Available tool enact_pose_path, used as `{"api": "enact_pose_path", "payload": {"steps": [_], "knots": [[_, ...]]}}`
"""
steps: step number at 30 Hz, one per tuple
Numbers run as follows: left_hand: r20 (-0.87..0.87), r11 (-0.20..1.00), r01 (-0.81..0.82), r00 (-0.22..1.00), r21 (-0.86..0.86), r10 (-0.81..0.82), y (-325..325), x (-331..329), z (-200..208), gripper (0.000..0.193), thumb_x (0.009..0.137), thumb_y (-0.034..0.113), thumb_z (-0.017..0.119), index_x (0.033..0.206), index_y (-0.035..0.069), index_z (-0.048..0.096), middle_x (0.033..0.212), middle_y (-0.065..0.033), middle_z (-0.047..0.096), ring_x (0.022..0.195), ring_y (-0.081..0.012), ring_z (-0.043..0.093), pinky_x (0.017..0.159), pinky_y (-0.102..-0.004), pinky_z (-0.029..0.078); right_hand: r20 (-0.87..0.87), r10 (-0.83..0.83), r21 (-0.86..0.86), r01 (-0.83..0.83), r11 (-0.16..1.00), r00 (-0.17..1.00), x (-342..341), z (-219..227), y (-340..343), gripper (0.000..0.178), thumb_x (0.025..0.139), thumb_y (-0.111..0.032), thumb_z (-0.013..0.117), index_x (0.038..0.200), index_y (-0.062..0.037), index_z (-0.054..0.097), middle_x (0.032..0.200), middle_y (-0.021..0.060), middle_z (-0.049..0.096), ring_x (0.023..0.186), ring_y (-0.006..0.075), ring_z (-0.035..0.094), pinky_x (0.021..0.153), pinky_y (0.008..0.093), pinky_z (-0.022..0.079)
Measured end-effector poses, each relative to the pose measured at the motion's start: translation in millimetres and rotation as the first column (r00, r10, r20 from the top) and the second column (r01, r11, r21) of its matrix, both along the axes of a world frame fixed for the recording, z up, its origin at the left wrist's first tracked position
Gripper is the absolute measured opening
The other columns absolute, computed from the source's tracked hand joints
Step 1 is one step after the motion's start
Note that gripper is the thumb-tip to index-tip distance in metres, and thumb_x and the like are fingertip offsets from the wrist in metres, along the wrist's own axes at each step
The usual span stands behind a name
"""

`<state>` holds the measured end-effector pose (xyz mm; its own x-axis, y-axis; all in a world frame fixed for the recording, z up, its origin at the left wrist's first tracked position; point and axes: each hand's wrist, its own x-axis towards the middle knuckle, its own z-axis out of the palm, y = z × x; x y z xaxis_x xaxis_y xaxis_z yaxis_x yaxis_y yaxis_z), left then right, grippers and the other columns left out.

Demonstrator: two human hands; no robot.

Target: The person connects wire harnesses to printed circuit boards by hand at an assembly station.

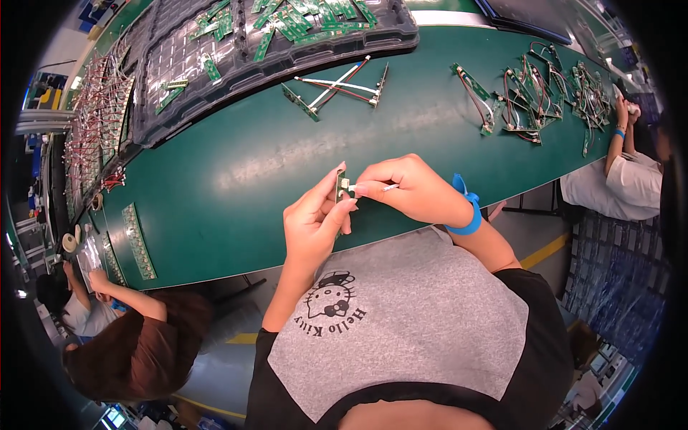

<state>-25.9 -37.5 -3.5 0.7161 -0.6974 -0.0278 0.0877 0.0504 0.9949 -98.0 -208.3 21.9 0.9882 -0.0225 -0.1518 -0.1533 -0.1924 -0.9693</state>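
Note:
My left hand holds a small green circuit board upright between thumb and fingers, above the near edge of the green table. A white connector sits on the board's face. My right hand, with a blue band at the wrist, is closed in a pinch on a short white cable. Its fingertips are at the board's connector; I cannot tell whether the plug is seated. Beyond my hands, two boards joined by crossing cables lie on the table.
A black compartment tray with loose green boards stands at the far left. Bundled red and white wires lie beside it. Wired boards are heaped at the right. A long board panel lies at the left. Co-workers sit at both sides.

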Motion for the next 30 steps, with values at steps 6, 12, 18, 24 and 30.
{"api": "enact_pose_path", "payload": {"steps": [6, 12, 18, 24, 30], "knots": [[0.182, 0.995, -0.026, 0.983, 0.099, 0.008, -3.9, -2.4, 0.4, 0.041, 0.078, 0.0, 0.061, 0.117, 0.0, 0.052, 0.074, -0.0046, 0.057, 0.052, -0.006, 0.052, 0.049, -0.0195, 0.042, 0.011, -0.06, -0.018, 0.061, 0.998, 0.998, -0.3, -0.4, 0.3, 0.019, 0.085, -0.017, 0.055, 0.079, 0.0007, 0.06, 0.062, 0.0054, 0.056, 0.057, 0.0073, 0.046, 0.051, 0.0236, 0.038], [0.443, 0.98, -0.057, 0.896, 0.192, -0.035, -8.0, -3.3, -5.1, 0.043, 0.077, 0.0, 0.061, 0.119, 0.0, 0.05, 0.072, -0.0049, 0.056, 0.054, -0.0071, 0.051, 0.05, -0.0204, 0.042, -0.005, -0.068, -0.017, 0.068, 0.998, 0.998, -0.6, -12.5, 0.5, 0.02, 0.085, -0.016, 0.054, 0.078, 0.0014, 0.06, 0.062, 0.0051, 0.056, 0.057, 0.0076, 0.046, 0.052, 0.0236, 0.038], [0.438, 0.974, -0.007, 0.894, 0.225, -0.094, -10.1, -3.5, -4.5, 0.044, 0.08, -0.001, 0.056, 0.123, -0.001, 0.045, 0.072, -0.0064, 0.056, 0.055, -0.0084, 0.052, 0.051, -0.0213, 0.043, 0.028, -0.116, 0.033, 0.115, 0.993, 0.993, 1.3, -18.6, 4.8, 0.02, 0.085, -0.014, 0.053, 0.077, 0.0019, 0.06, 0.063, 0.006, 0.058, 0.058, 0.008, 0.049, 0.054, 0.0241, 0.041], [0.311, 0.98, 0.09, 0.94, 0.176, -0.142, -9.0, 0.2, -8.7, 0.045, 0.081, -0.003, 0.05, 0.125, -0.001, 0.042, 0.075, -0.0087, 0.058, 0.058, -0.0118, 0.057, 0.055, -0.0242, 0.047, 0.009, -0.082, -0.044, 0.082, 0.996, 0.997, 2.9, -14.5, 5.4, 0.018, 0.085, -0.012, 0.052, 0.076, 0.0021, 0.06, 0.064, 0.0069, 0.06, 0.055, 0.0085, 0.049, 0.05, 0.0238, 0.04], [0.472, 0.971, 0.005, 0.873, 0.239, -0.12, -11.2, 0.5, -11.6, 0.042, 0.082, -0.003, 0.047, 0.123, -0.001, 0.043, 0.072, -0.0106, 0.06, 0.062, -0.017, 0.061, 0.059, -0.0272, 0.049, 0.037, -0.128, -0.098, 0.131, 0.987, 0.991, 2.8, -10.3, 9.8, 0.018, 0.085, -0.011, 0.052, 0.076, 0.0023, 0.059, 0.064, 0.0072, 0.06, 0.055, 0.0093, 0.051, 0.051, 0.0242, 0.041]]}}
